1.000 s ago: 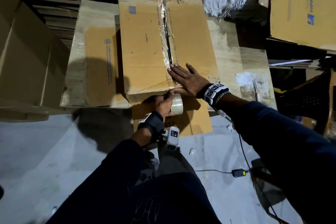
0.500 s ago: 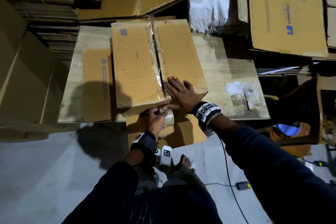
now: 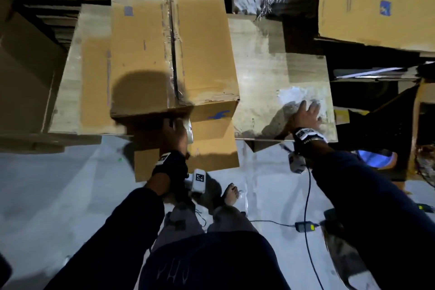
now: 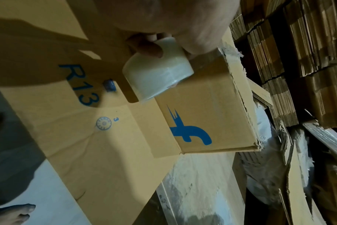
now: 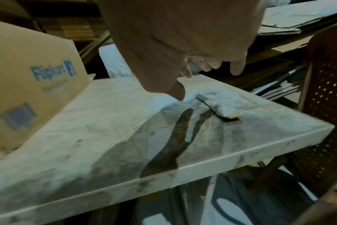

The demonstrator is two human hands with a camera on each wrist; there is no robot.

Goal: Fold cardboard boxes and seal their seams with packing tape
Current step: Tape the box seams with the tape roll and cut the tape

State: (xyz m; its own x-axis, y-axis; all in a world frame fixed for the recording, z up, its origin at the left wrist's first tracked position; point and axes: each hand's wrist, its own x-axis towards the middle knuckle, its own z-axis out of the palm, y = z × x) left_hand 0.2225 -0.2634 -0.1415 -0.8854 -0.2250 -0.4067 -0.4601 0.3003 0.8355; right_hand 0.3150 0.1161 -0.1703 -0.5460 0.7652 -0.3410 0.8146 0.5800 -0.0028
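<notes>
The box point(image 3: 174, 54) sits on the table point(image 3: 270, 59), its top seam taped. The left hand point(image 3: 175, 135) curls round the tape roll point(image 4: 158, 76) at the box's near face. The right hand point(image 3: 306, 114) hovers, fingers loosely spread, just short of a small blade point(image 5: 217, 108). Cutting the strip seems next: pinch the blade, bring it to the roll.

the left hand point(image 3: 175, 133) covers most of the tape roll point(image 3: 189, 130), its shadow darkens the box point(image 3: 150, 54) seam, and the right hand point(image 3: 306, 115) is blurred.
</notes>
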